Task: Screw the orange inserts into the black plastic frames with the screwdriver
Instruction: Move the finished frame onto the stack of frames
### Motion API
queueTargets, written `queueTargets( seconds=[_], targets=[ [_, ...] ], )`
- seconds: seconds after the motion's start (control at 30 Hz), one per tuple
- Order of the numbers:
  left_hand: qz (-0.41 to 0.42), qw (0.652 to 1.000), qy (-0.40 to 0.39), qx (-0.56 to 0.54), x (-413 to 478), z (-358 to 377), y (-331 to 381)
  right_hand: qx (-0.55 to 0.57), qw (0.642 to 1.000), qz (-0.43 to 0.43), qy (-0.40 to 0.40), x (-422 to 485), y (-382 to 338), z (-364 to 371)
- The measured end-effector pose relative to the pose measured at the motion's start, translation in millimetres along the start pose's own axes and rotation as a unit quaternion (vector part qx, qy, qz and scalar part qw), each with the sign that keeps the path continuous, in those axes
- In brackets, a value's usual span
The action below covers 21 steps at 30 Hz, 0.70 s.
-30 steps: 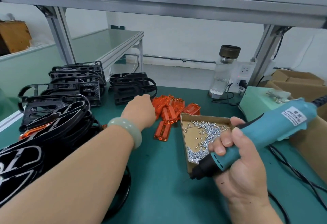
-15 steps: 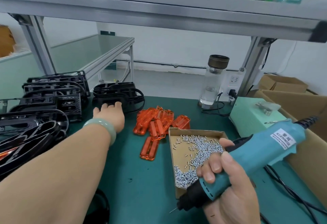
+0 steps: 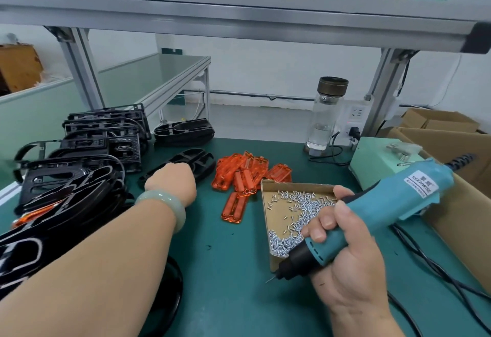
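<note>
Left hand (image 3: 171, 183), extended toward 11 o'clock, fingers curled over a frame (image 3: 198, 160). Right hand (image 3: 345, 265), 4 o'clock, fingers wrapped round the screwdriver (image 3: 377, 209).

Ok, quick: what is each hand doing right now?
Left hand: grips a black frame.
Right hand: holds the blue screwdriver.

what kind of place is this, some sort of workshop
Most likely a factory assembly bench: stacks of identical black plastic frames, a pile of orange inserts and a cardboard tray of screws sit on the green mat, and the right hand holds a corded electric screwdriver.
</note>
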<state>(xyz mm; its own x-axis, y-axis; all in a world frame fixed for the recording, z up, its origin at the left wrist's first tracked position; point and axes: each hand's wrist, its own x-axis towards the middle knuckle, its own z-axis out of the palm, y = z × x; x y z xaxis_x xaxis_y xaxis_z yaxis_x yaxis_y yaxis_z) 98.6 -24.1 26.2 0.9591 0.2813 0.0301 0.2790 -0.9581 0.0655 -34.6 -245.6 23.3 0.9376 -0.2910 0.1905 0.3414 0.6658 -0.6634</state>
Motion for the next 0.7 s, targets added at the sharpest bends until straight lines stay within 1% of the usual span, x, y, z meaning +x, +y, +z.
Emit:
queueTargets(
  seconds=[0.1, 0.17, 0.3, 0.37, 0.4, 0.43, 0.5, 0.57, 0.63, 0.7],
  targets=[
    [0.002, 1.0, -0.023, -0.018, -7.2, -2.0, -4.9, 0.008, 1.0, 0.007, 0.003, 0.9, -1.0, 0.1],
    [0.011, 0.999, -0.024, -0.03, -12.5, -4.3, -6.6, 0.009, 1.0, 0.008, 0.003, 1.6, -0.7, -0.6],
    [0.013, 0.997, 0.01, -0.077, -26.2, -16.7, -6.5, 0.002, 1.0, 0.003, 0.001, 3.6, -2.3, -3.0],
    [0.035, 0.995, 0.017, -0.09, -35.2, -26.4, -6.0, 0.008, 1.0, 0.003, 0.001, 5.4, -4.5, -4.4],
    [0.049, 0.992, 0.028, -0.114, -41.1, -30.8, -5.8, 0.01, 1.0, 0.003, 0.002, 6.3, -5.9, -5.1],
    [0.054, 0.984, 0.038, -0.163, -48.1, -35.3, -6.0, 0.012, 1.0, 0.002, 0.004, 7.0, -7.5, -6.0],
    [0.055, 0.951, 0.05, -0.301, -64.8, -41.8, -7.6, 0.017, 1.0, 0.001, 0.009, 8.0, -10.8, -7.3],
    [0.065, 0.903, 0.046, -0.421, -85.0, -45.9, -10.0, 0.024, 1.0, 0.0, 0.016, 9.0, -14.3, -8.0],
    [0.088, 0.851, 0.014, -0.518, -105.4, -48.2, -13.0, 0.027, 0.999, -0.003, 0.027, 10.2, -16.9, -9.4],
    [0.127, 0.798, -0.037, -0.588, -126.1, -51.5, -16.7, 0.032, 0.999, -0.007, 0.038, 11.3, -18.0, -11.4]
  ],
)
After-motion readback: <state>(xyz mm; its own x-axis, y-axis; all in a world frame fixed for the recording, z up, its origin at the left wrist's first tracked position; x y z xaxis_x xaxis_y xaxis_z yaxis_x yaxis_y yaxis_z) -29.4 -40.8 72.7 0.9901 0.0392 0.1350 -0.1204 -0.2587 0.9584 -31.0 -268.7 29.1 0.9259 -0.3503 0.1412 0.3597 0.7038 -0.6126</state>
